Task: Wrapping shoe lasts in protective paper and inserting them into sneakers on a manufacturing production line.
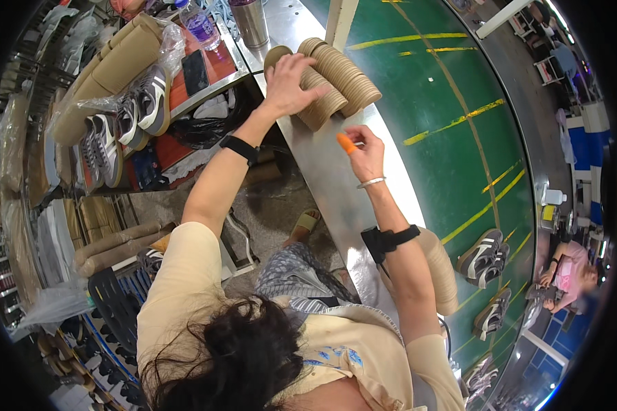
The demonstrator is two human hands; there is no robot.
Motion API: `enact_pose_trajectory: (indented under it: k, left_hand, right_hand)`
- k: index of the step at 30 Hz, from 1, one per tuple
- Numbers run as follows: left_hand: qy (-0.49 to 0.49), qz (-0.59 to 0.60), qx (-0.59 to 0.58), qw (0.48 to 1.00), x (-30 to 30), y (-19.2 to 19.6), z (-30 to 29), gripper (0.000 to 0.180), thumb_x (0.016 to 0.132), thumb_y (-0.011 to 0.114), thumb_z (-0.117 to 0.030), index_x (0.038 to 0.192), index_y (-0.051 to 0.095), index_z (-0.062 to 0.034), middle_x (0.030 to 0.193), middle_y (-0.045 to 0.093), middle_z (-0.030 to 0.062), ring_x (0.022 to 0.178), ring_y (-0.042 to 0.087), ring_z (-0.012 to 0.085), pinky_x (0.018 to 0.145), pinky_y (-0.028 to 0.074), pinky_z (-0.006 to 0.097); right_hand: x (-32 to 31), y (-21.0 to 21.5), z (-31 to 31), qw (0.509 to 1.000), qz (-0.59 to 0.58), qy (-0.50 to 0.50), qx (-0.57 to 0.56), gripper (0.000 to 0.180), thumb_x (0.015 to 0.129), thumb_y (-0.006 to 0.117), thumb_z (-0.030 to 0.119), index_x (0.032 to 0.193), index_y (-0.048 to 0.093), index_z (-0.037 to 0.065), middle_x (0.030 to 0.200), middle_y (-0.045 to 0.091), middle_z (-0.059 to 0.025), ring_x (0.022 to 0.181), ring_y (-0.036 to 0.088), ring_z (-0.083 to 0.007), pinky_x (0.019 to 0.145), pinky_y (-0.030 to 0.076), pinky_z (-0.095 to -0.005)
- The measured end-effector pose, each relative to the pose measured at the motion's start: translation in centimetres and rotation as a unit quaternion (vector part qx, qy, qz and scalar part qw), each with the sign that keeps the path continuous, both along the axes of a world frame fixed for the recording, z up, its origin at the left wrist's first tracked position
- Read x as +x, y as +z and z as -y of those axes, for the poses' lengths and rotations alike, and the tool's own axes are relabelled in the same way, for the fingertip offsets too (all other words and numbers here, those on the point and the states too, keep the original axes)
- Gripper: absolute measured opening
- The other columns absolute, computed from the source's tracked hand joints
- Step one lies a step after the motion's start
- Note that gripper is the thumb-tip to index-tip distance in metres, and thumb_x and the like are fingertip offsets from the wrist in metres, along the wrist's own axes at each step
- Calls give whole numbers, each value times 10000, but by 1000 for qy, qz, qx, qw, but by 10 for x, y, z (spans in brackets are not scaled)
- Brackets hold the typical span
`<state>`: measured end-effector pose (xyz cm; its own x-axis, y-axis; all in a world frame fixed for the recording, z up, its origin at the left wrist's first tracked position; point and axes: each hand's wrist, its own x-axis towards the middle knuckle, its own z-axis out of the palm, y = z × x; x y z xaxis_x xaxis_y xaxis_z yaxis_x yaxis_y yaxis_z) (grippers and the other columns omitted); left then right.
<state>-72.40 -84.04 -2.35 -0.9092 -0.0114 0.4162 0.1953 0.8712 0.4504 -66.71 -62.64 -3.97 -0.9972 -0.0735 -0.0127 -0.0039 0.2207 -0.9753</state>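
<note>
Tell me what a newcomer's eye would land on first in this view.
First the left hand, pressed on a fanned stack of brown cardboard insoles at the top of the metal counter edge. Just below it the right hand pinches a small orange object in its fingertips. To the right, pairs of grey striped sneakers ride on the green conveyor belt.

A steel ledge (pixel 336 198) runs beside a green conveyor belt (pixel 445 89). Stacks of brown paper inserts (pixel 336 82) lie on the ledge. Pairs of sneakers (pixel 485 257) ride the belt, well apart from the stacks.
</note>
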Motion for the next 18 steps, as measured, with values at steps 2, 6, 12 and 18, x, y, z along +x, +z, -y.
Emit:
enact_pose_trajectory:
  k: [2,6,12,18]
  left_hand:
    - [-12,34,-9,999,3,-4,-11,716,671,715,-568,1209,561,-122,1328,446,145,1295,316,371,1051,280,495]
    - [3,81,-13,997,3,0,-20,824,596,721,-648,1222,556,-137,1385,380,120,1346,206,369,1064,253,531]
    - [0,65,16,998,-4,-7,-19,851,568,697,-700,1192,578,-133,1387,378,103,1353,180,348,1070,201,527]
    - [-125,66,127,982,-1,35,-35,784,677,694,-609,1224,542,-69,1324,447,159,1294,337,316,1073,248,442]
  right_hand:
    - [-7,-5,16,999,-35,29,5,161,733,726,37,852,629,-14,692,598,-24,638,540,-95,576,457,-240]
    - [-16,-10,39,996,-74,-34,43,110,717,721,13,737,615,-9,544,523,-70,496,457,-109,483,390,-280]
    - [-7,-24,5,997,-12,-69,-30,106,762,702,15,728,602,9,566,526,-7,521,447,-80,488,369,-249]
    - [9,47,-93,954,39,32,-295,83,856,585,-35,853,546,38,818,572,28,748,508,-51,687,388,-186]
